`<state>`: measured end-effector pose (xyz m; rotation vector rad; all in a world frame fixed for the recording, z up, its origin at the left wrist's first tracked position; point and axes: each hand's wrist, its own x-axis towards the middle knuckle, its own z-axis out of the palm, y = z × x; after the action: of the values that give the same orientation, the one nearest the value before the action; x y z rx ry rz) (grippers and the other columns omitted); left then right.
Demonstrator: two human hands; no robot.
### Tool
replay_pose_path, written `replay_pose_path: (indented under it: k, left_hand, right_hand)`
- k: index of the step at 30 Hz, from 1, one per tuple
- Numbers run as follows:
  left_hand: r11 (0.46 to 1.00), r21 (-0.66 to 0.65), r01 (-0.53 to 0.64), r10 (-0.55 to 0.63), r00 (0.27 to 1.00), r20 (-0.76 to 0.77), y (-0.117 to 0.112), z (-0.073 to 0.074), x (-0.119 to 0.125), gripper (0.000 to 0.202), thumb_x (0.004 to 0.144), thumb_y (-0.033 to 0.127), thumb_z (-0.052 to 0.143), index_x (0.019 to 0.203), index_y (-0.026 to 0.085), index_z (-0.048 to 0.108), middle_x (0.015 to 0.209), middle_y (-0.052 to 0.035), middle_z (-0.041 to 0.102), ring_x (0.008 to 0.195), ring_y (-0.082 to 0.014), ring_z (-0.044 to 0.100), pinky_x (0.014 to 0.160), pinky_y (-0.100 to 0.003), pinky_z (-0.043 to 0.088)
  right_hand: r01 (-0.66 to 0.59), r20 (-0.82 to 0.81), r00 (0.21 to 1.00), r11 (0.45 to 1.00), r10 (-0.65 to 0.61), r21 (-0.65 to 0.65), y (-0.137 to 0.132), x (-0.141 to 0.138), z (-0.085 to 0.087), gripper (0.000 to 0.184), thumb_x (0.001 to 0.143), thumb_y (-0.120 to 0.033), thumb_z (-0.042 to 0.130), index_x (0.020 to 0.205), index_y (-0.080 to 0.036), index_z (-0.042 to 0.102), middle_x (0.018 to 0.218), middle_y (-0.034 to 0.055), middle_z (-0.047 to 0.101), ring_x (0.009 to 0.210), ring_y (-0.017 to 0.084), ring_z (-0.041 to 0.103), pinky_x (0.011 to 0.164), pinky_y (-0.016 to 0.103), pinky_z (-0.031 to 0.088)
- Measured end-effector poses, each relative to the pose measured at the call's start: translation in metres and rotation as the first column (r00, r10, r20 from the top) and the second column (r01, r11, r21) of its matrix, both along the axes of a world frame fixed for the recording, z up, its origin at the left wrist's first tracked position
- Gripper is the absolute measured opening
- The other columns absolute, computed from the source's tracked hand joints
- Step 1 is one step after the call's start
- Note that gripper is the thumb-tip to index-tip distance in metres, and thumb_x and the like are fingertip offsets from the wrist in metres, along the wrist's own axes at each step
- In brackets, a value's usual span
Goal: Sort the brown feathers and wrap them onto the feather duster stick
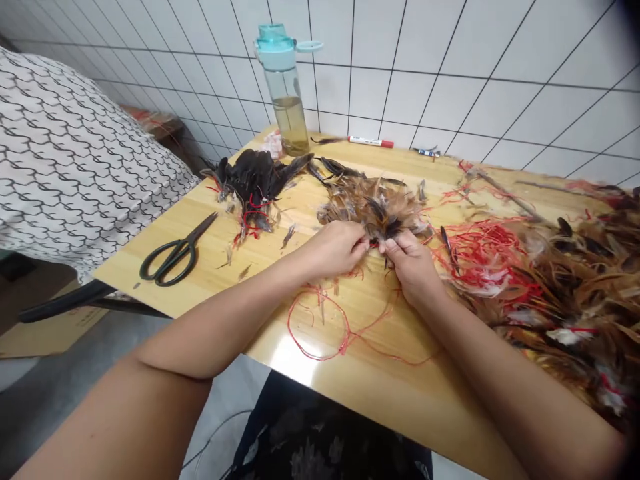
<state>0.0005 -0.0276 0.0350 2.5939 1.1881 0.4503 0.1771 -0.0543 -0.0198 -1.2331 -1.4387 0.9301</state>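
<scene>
My left hand [345, 248] and my right hand [411, 263] meet near the middle of the table, fingers closed in pinches. Between them stands a small tuft of dark and brown feathers [384, 217], its base in my right fingertips. A bit of red string shows at the left fingertips; its exact path between the fingers is hidden. Just behind lies a pile of loose brown feathers [345, 200]. Below my hands a loop of red string [320, 359] rests on the wooden tabletop [280, 320].
Black feathers [253, 177] and black-handled scissors [175, 257] lie to the left. A water bottle [287, 100] stands at the back, near a red-capped marker [370, 142]. Tangled red string [487, 247] and a large heap of brown feathers [590, 273] cover the right side.
</scene>
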Motion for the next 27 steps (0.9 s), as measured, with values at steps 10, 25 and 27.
replay_pose_path:
  k: [10, 25, 27]
  left_hand:
    - [0.995, -0.083, -0.045, 0.057, 0.988, 0.145, -0.002, 0.001, 0.0, 0.011, 0.078, 0.012, 0.056, 0.072, 0.015, 0.064, 0.074, -0.0082, 0.066, 0.07, -0.0212, 0.058, 0.072, -0.032, 0.043]
    - [0.98, -0.197, -0.029, 0.08, 0.963, 0.259, 0.004, -0.004, -0.015, 0.01, 0.082, 0.018, 0.057, 0.078, 0.016, 0.066, 0.064, 0.0022, 0.059, 0.06, -0.0112, 0.046, 0.063, -0.024, 0.031]
    - [0.983, -0.181, -0.017, 0.062, 0.967, 0.247, 0.003, -0.002, -0.016, 0.01, 0.081, 0.016, 0.057, 0.075, 0.016, 0.064, 0.064, 0.0019, 0.058, 0.06, -0.0114, 0.047, 0.063, -0.025, 0.03]
  right_hand:
    - [-0.123, 0.125, 0.985, 0.992, 0.117, 0.036, 0.005, -0.001, 0.003, 0.029, 0.081, -0.043, 0.062, 0.06, -0.022, 0.059, 0.07, 0.0022, 0.054, 0.075, 0.019, 0.05, 0.078, 0.034, 0.039]
    - [0.085, 0.066, 0.995, 0.992, -0.079, -0.09, 0.009, 0.007, 0.009, 0.039, 0.084, -0.049, 0.061, 0.062, -0.02, 0.046, 0.064, -0.0025, 0.051, 0.049, 0.01, 0.057, 0.052, 0.024, 0.04]
    - [0.104, 0.066, 0.993, 0.99, -0.098, -0.091, 0.01, 0.009, 0.008, 0.039, 0.083, -0.05, 0.061, 0.063, -0.02, 0.046, 0.063, -0.0028, 0.051, 0.048, 0.01, 0.057, 0.051, 0.024, 0.039]
